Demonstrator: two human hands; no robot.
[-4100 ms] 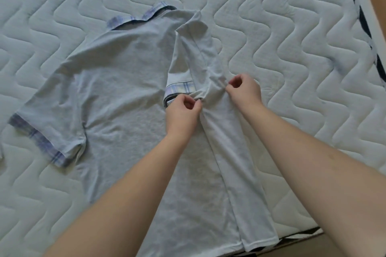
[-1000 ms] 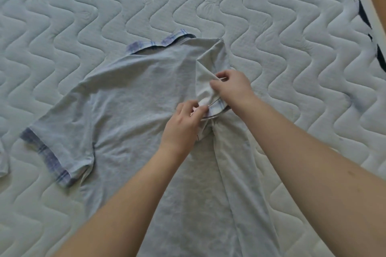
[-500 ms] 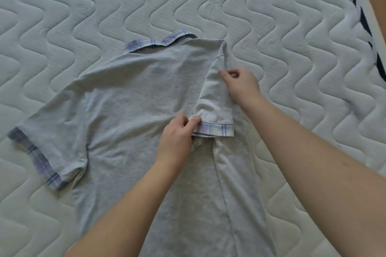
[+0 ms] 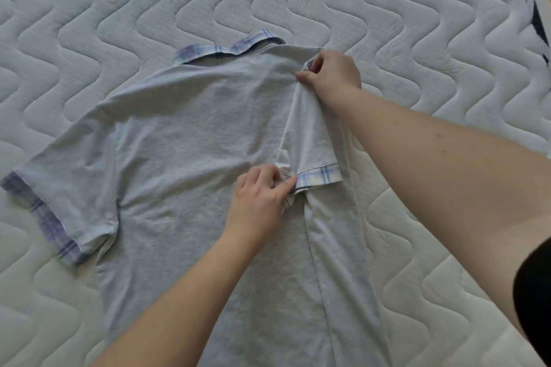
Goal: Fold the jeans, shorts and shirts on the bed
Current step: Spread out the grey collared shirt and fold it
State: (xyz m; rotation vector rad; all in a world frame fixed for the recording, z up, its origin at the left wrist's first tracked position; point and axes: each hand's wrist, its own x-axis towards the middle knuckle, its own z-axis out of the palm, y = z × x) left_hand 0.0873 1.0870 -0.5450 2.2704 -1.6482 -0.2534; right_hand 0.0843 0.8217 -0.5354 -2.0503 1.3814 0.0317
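A grey polo shirt [image 4: 190, 158] with a blue plaid collar [image 4: 223, 46] lies back up on the quilted mattress [image 4: 89, 9]. Its right side is folded in over the back, and the right sleeve [image 4: 310, 143] is turned down along that fold, plaid cuff [image 4: 319, 177] toward me. My left hand [image 4: 259, 202] pinches the cuff's left corner. My right hand [image 4: 331, 74] pinches the fold at the shoulder. The left sleeve [image 4: 59, 202] lies spread out flat.
The mattress edge with dark trim [image 4: 536, 18] runs along the right side, with wooden floor beyond it at the top right corner. The near mattress edge lies at the lower right. Bare quilted surface surrounds the shirt.
The sleeve was bunched under both hands; it now lies flat down the fold. My right hand slid up from the cuff to the shoulder. My left hand stayed at the cuff.
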